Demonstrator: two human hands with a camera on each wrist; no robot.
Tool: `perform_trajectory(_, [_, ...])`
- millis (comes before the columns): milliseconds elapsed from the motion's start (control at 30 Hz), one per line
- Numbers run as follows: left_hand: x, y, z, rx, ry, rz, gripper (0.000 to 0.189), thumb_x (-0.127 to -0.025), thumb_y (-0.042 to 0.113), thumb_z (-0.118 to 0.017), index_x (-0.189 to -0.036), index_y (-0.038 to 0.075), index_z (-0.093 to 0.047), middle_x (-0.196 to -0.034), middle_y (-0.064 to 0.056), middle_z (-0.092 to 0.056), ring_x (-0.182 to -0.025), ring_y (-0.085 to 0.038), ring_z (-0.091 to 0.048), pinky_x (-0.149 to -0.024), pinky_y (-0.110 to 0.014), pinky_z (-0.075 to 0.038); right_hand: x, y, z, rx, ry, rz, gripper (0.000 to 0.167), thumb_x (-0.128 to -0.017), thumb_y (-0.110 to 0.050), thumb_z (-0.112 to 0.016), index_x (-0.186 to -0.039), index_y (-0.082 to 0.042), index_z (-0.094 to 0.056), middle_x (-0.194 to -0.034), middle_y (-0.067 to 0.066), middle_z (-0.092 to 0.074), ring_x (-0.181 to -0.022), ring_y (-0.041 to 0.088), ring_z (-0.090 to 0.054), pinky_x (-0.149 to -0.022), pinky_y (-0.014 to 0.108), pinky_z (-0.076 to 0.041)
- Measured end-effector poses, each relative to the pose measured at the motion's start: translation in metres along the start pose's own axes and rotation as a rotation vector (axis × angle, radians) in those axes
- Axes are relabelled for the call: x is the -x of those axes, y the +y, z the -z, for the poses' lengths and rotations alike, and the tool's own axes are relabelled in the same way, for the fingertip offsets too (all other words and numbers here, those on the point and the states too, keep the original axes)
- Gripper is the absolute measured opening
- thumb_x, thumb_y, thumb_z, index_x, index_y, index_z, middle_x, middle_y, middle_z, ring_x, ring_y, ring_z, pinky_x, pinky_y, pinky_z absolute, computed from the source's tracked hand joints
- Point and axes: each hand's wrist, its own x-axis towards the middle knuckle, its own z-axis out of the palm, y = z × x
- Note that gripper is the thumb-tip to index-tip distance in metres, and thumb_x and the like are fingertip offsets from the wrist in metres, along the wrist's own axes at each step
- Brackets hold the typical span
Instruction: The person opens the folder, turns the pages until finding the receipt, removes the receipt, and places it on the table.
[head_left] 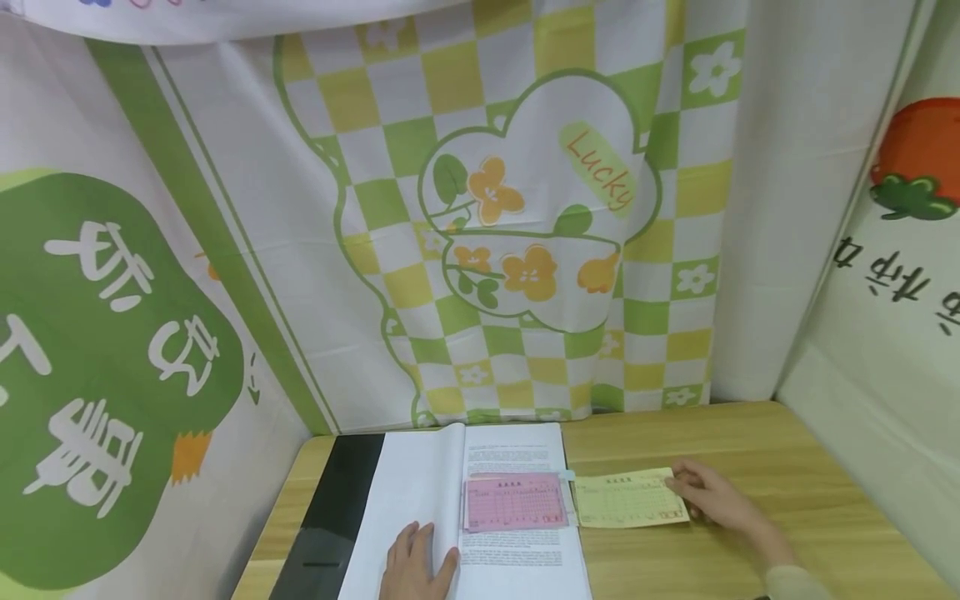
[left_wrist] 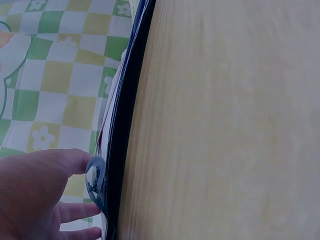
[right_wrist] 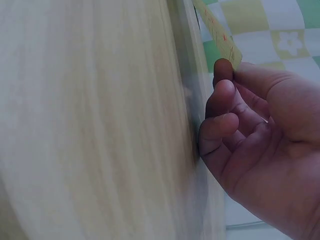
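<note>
In the head view, a yellow printed slip (head_left: pixel 626 500) extends to the right of an open stack of white printed pages (head_left: pixel 517 571). My right hand (head_left: pixel 712 500) pinches the slip's right end between thumb and index finger; in the right wrist view, that hand (right_wrist: pixel 260 120) has its other fingers curled. A pink printed slip (head_left: pixel 516 502) lies on the right-hand page. My left hand (head_left: pixel 418 567) rests with spread fingers on the pages near the fold. The left wrist view has the left hand (left_wrist: pixel 40 195) touching the papers over a dark folder cover (left_wrist: pixel 125 115).
The wooden table (head_left: pixel 795 475) carries the folder, whose black cover (head_left: pixel 330 500) shows at its left. A checked curtain (head_left: pixel 525 367) hangs behind the table. Printed cloth panels (head_left: pixel 135 333) stand at both sides. A small pale blue tab (head_left: pixel 570 475) sticks out at the page edge.
</note>
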Motion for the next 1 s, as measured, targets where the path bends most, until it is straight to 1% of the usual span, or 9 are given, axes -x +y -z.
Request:
perform_trajectory(133, [0.0004, 0.0000, 0.0004, 0.003, 0.005, 0.001, 0.061, -0.092, 0.045, -0.077, -0.135, 0.003, -0.063, -0.144, -0.025, -0.053, -0.134, -0.050, -0.050, -0.106, -0.071, -0.045, 0.0005, 0.0009, 0.0016, 0.014, -0.010, 0.013, 0.032, -0.110, -0.014, -0.057, -0.126, 0.014, -0.051, -0.091, 0.013, -0.066, -0.059, 0.008, -0.054, -0.046, 0.018, -0.042])
perform_trajectory(267, [0.0003, -0.0012, -0.0001, 0.004, 0.000, 0.004, 0.062, -0.092, 0.047, -0.076, -0.135, 0.003, -0.064, -0.144, -0.024, -0.053, -0.134, -0.050, -0.050, -0.106, -0.071, -0.045, -0.0001, 0.0023, 0.0034, 0.056, -0.001, -0.011, 0.033, -0.109, -0.015, -0.059, -0.125, 0.013, -0.051, -0.090, 0.011, -0.064, -0.060, 0.010, -0.054, -0.046, 0.019, -0.043])
perform_trajectory(367, [0.0005, -0.0023, -0.0004, 0.005, -0.004, 0.003, 0.063, -0.092, 0.047, -0.076, -0.134, 0.002, -0.064, -0.143, -0.024, -0.053, -0.133, -0.050, -0.050, -0.106, -0.071, -0.045, 0.0000, 0.0034, 0.0048, 0.103, 0.014, -0.030, 0.032, -0.107, -0.014, -0.061, -0.123, 0.013, -0.053, -0.089, 0.011, -0.063, -0.061, 0.012, -0.055, -0.049, 0.022, -0.046])
perform_trajectory(433, [0.0007, -0.0027, -0.0004, 0.007, -0.008, 0.004, 0.063, -0.092, 0.047, -0.077, -0.134, 0.002, -0.064, -0.143, -0.024, -0.053, -0.133, -0.050, -0.050, -0.107, -0.070, -0.045, 0.0005, 0.0042, 0.0054, 0.131, 0.020, -0.027, 0.031, -0.106, -0.012, -0.062, -0.121, 0.014, -0.055, -0.088, 0.010, -0.062, -0.063, 0.013, -0.055, -0.051, 0.025, -0.049])
perform_trajectory(567, [0.0015, -0.0034, -0.0005, 0.009, -0.008, -0.003, 0.062, -0.092, 0.046, -0.077, -0.134, 0.002, -0.064, -0.143, -0.024, -0.053, -0.133, -0.049, -0.051, -0.106, -0.070, -0.046, 0.0005, 0.0056, 0.0046, 0.175, 0.049, -0.016, 0.025, -0.104, -0.010, -0.066, -0.115, 0.011, -0.059, -0.087, 0.007, -0.061, -0.065, 0.012, -0.056, -0.055, 0.026, -0.052])
perform_trajectory(667, [0.0012, -0.0029, -0.0006, 0.012, -0.001, -0.006, 0.062, -0.092, 0.046, -0.077, -0.134, 0.003, -0.064, -0.144, -0.024, -0.053, -0.133, -0.049, -0.051, -0.106, -0.070, -0.046, -0.0011, 0.0076, 0.0028, 0.215, 0.077, -0.001, 0.022, -0.102, -0.010, -0.067, -0.112, 0.009, -0.060, -0.085, 0.005, -0.061, -0.066, 0.010, -0.055, -0.055, 0.026, -0.052])
perform_trajectory(733, [0.0010, -0.0021, -0.0003, 0.012, 0.000, -0.004, 0.061, -0.093, 0.045, -0.077, -0.135, 0.003, -0.064, -0.144, -0.024, -0.053, -0.134, -0.049, -0.051, -0.106, -0.070, -0.046, -0.0026, 0.0089, 0.0014, 0.254, 0.101, -0.001, 0.021, -0.101, -0.011, -0.069, -0.110, 0.007, -0.062, -0.084, 0.004, -0.061, -0.068, 0.008, -0.054, -0.056, 0.025, -0.051])
perform_trajectory(900, [0.0010, 0.0002, 0.0016, 0.016, 0.000, -0.002, 0.061, -0.093, 0.044, -0.077, -0.135, 0.003, -0.063, -0.145, -0.024, -0.052, -0.134, -0.050, -0.050, -0.106, -0.071, -0.045, -0.0049, 0.0073, 0.0003, 0.322, 0.135, -0.023, 0.024, -0.100, -0.013, -0.072, -0.111, 0.007, -0.063, -0.085, 0.003, -0.062, -0.076, 0.011, -0.056, -0.063, 0.026, -0.050])
perform_trajectory(1000, [0.0012, -0.0002, 0.0015, 0.011, -0.003, -0.001, 0.061, -0.093, 0.045, -0.077, -0.135, 0.002, -0.063, -0.145, -0.025, -0.052, -0.134, -0.050, -0.050, -0.106, -0.071, -0.046, -0.0055, 0.0065, 0.0012, 0.319, 0.130, -0.034, 0.026, -0.100, -0.014, -0.072, -0.112, 0.007, -0.062, -0.086, 0.003, -0.064, -0.078, 0.013, -0.058, -0.065, 0.026, -0.051])
